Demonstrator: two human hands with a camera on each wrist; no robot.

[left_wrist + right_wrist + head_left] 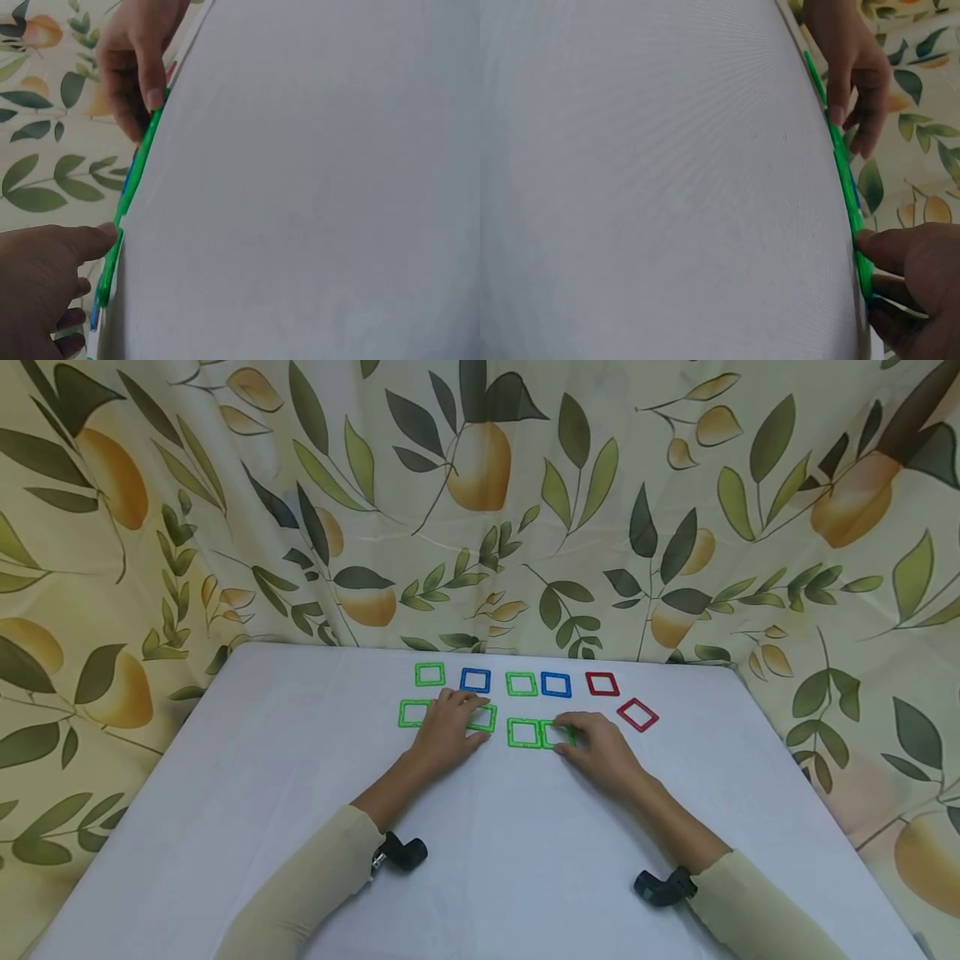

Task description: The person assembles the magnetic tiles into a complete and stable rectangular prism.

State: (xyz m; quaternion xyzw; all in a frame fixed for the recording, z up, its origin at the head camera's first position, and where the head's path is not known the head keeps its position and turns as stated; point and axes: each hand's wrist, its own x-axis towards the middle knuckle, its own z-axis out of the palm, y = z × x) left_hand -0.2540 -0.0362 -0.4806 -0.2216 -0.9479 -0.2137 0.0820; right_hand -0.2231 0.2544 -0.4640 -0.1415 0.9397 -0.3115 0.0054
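The left hand [450,727] reaches over a green square [492,718], with its thumb at the near edge and a finger at the far edge, so it appears to pinch the frame. The right hand [600,747] pinches the right end of a green pair [540,734], two squares lying edge to edge, thumb on the near side and fingers on the far side. The hands are apart.

The relation that seems to matter most is between these two pieces. The pair lies just to the right of the green square and a little nearer the person, with a narrow strip of white counter [480,877] between them. Its long axis runs left to right, roughly across the line of sight, so its free left end faces the square. The left hand is the nearer one to that end; the right hand holds the far end. Both wrist views show the frames edge-on, lying flat.

Another green frame [401,713] sits left of the left hand, which hides whether it joins the square. A red diamond [630,722] lies beyond the right hand, just to its right. Behind both hands stretches a row of green, blue and red squares [556,675].
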